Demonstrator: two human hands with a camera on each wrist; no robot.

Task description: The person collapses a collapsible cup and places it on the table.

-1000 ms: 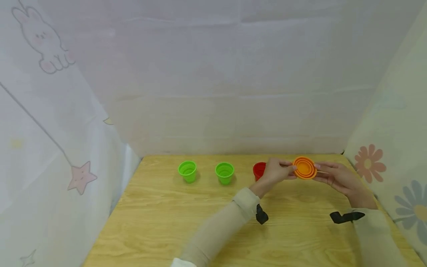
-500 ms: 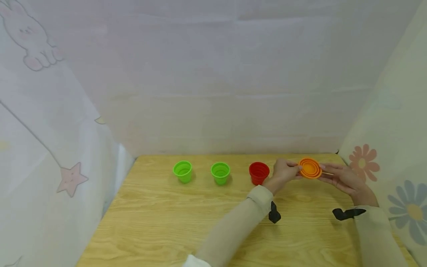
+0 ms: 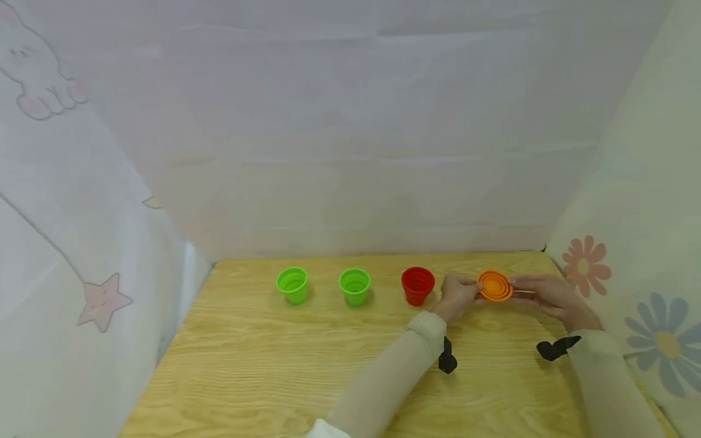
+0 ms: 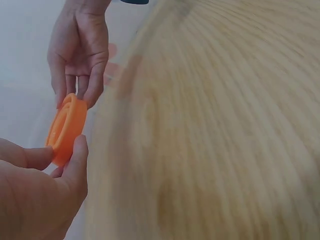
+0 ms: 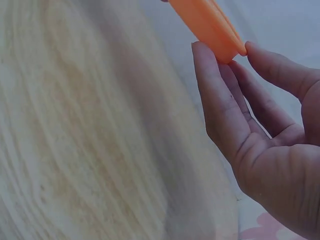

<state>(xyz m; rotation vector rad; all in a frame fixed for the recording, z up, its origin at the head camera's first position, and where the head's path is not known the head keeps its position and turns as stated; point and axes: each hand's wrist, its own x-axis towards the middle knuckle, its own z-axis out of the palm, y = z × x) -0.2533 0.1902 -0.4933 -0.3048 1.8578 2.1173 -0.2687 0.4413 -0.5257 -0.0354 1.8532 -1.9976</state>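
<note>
An orange collapsible cup (image 3: 495, 286), folded flat into rings, is held between both hands near the right back of the table. My left hand (image 3: 457, 296) pinches its left edge between thumb and fingers. On the opposite edge, my right hand (image 3: 553, 298) pinches it with thumb and fingertips. In the left wrist view the flattened cup (image 4: 69, 131) stands tilted on edge between the two hands. The right wrist view shows its rim (image 5: 212, 30) between thumb and fingers. Just left of my left hand stands a red collapsible cup (image 3: 418, 286), expanded and upright.
Two expanded green cups, one at the left (image 3: 292, 286) and another (image 3: 355, 287) nearer the red one, stand in a row along the back of the wooden table (image 3: 263, 365). Patterned cloth (image 3: 350, 121) hangs behind and at both sides.
Both hands have lowered the orange cup slightly toward the table, still gripping its opposite edges. The red cup, partly covered by the left hand earlier, now shows fully. The head view has shifted a little.
</note>
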